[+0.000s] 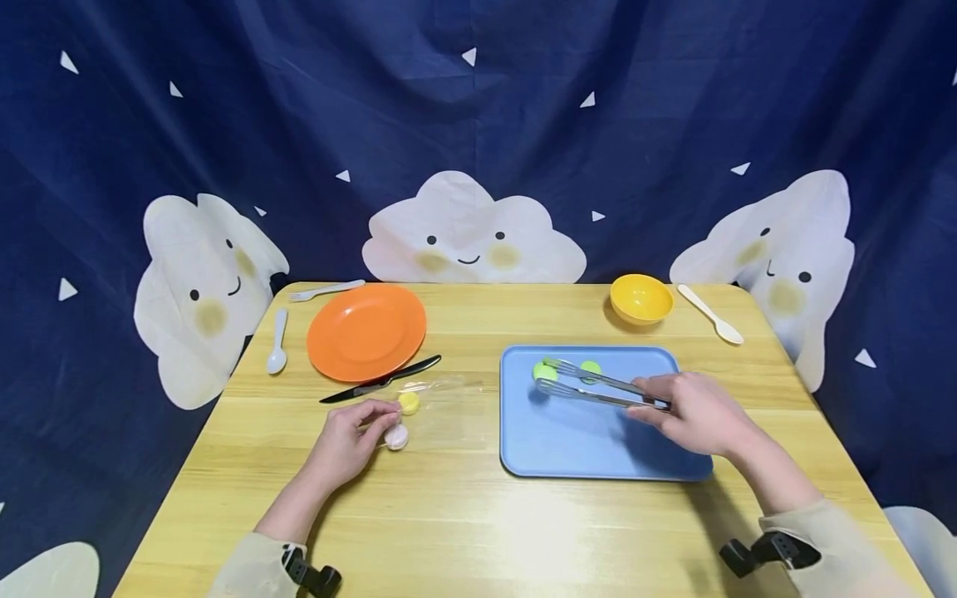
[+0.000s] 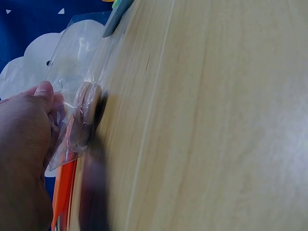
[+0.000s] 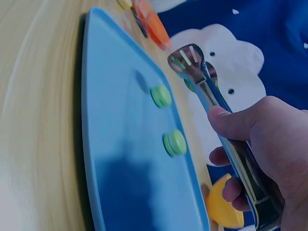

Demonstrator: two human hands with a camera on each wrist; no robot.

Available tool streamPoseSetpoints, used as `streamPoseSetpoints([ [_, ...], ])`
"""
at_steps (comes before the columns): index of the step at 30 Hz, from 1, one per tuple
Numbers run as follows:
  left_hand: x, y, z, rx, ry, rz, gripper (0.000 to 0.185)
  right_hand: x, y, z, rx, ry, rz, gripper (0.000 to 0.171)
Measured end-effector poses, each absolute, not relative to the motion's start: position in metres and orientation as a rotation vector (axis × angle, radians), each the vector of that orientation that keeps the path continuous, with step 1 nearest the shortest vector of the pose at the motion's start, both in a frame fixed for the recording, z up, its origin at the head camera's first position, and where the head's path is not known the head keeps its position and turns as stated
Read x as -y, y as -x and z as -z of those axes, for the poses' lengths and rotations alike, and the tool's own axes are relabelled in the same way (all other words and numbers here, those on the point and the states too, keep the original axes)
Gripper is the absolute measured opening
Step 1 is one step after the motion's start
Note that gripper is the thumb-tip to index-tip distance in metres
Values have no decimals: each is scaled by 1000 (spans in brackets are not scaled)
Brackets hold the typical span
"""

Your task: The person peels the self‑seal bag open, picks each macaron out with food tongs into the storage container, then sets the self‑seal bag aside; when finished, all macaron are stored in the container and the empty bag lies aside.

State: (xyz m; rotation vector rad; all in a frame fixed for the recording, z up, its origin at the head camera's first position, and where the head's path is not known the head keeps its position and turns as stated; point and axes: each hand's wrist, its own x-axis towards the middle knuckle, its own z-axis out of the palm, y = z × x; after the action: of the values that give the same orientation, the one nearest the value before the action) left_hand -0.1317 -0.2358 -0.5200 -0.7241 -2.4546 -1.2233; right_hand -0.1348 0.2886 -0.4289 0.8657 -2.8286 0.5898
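My left hand (image 1: 349, 444) pinches the near left end of a clear plastic bag (image 1: 449, 419). A yellow macaron (image 1: 409, 404) and a pale pink macaron (image 1: 396, 437) show at the bag, close to the fingertips. In the left wrist view the bag stands tilted over the wood. My right hand (image 1: 703, 413) grips metal tongs (image 1: 609, 382) above a blue tray (image 1: 598, 453). Green shows between the tong tips in the right wrist view. Two green macarons (image 3: 160, 96) sit on the tray there, beyond the tongs' shadow.
Left of the bag lie an orange plate (image 1: 366, 332), a black knife (image 1: 381, 380), a white fork (image 1: 326, 291) and a pale spoon (image 1: 277, 342). At the back right stand a yellow bowl (image 1: 641, 300) and a cream spoon (image 1: 710, 315). A dark blue curtain (image 1: 478, 108) hangs behind the table.
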Motion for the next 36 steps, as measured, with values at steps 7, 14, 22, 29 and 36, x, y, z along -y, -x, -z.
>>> streamPoseSetpoints([
  [7, 235, 133, 520, 2466, 739, 1216, 16, -323, 125, 429, 2845, -731, -580, 24],
  [14, 235, 131, 520, 2470, 721, 1204, 16, -356, 117, 438, 2893, -536, -524, 40],
  [22, 235, 130, 520, 2469, 719, 1203, 17, -382, 113, 450, 2928, -443, -517, 43],
  [29, 236, 130, 521, 2461, 714, 1194, 17, -393, 115, 462, 2931, -444, -519, 40],
  [36, 237, 131, 520, 2472, 720, 1207, 15, -392, 114, 465, 3054, -329, -530, 50],
])
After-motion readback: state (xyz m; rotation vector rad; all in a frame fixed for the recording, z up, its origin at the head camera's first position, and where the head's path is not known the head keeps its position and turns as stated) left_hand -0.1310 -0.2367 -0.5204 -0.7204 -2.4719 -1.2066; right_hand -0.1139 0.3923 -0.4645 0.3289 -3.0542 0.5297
